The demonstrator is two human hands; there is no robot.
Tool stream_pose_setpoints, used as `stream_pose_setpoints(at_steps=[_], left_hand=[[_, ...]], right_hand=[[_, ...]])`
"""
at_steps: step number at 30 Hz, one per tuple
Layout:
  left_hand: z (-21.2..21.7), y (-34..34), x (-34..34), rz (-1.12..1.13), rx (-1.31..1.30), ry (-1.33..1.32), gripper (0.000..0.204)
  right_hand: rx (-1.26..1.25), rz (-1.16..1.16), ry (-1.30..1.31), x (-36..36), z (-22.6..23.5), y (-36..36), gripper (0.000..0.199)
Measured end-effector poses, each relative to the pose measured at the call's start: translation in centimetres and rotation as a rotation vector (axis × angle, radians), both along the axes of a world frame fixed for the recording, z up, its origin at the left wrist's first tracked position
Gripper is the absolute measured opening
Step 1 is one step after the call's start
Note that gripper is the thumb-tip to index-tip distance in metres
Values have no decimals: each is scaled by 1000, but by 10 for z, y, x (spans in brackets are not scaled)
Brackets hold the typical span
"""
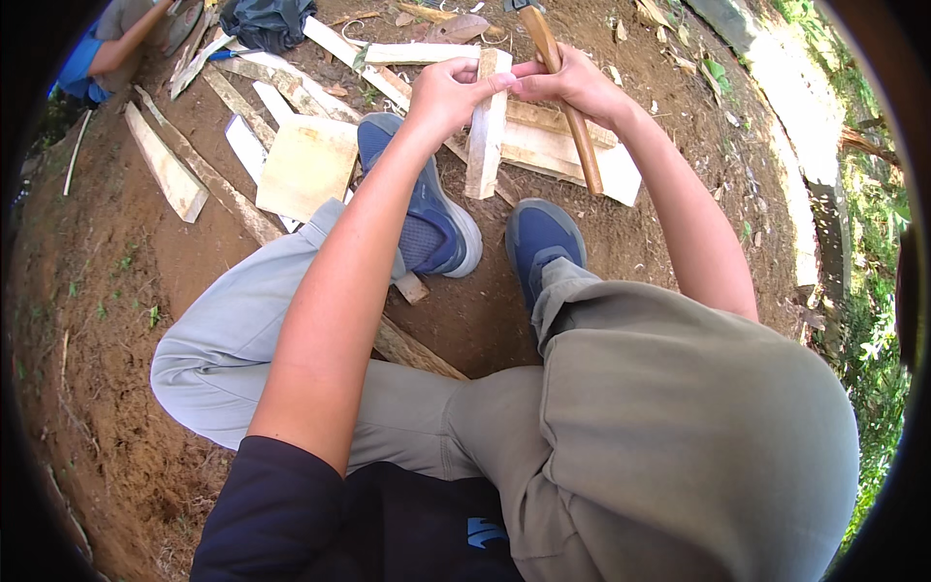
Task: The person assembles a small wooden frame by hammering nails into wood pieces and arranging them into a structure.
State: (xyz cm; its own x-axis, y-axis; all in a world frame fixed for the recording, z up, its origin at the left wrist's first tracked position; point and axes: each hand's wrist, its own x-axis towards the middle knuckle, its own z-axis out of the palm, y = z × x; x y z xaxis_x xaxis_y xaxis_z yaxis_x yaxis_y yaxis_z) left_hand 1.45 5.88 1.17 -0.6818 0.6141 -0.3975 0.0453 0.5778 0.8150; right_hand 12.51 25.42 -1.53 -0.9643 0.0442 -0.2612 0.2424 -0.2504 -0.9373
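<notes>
Above my shoes, a short squared piece of wood (pixel 485 145) stands nearly upright in view, its pale face toward me. My left hand (pixel 448 95) is closed around its left side, thumb across the front. In my right hand (pixel 579 89) is a wooden-handled tool (pixel 584 145) with a curved brown handle. Its grey metal head is partly cut off at the top edge, so its kind is unclear. The right thumb and fingertips also reach the wood's right edge, close to my left thumb. Behind and below lie pale planks (pixel 558 145) on the ground.
A flat square board (pixel 308 165) rests left of my left shoe (pixel 427 209), among several strips and offcuts (pixel 165 165). A dark plastic bag (pixel 267 23) lies at the top. Another person's arm (pixel 131 41) shows at upper left. A concrete edge (pixel 776 107) runs along the right.
</notes>
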Motion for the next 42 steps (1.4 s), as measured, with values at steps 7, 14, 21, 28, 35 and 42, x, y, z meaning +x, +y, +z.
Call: stream_pose_setpoints(at_steps=[7, 14, 21, 28, 35, 42], left_hand=[[4, 6, 15, -11, -8, 35, 64], [-5, -33, 47, 206, -28, -68, 67], [-12, -59, 128, 119, -175, 209, 64], [-17, -54, 140, 318, -110, 362, 30], [-17, -50, 142, 332, -66, 356, 27], [-33, -51, 146, 360, -25, 396, 24]], right_hand=[[38, -133, -180, -10, 10, -12, 52], [238, -177, -166, -5, -10, 3, 58], [629, -122, -219, -15, -5, 3, 65], [850, -97, -209, -13, -21, 4, 76], [769, -14, -252, -16, -17, 2, 74], [791, -136, -273, 11, 5, 0, 59]])
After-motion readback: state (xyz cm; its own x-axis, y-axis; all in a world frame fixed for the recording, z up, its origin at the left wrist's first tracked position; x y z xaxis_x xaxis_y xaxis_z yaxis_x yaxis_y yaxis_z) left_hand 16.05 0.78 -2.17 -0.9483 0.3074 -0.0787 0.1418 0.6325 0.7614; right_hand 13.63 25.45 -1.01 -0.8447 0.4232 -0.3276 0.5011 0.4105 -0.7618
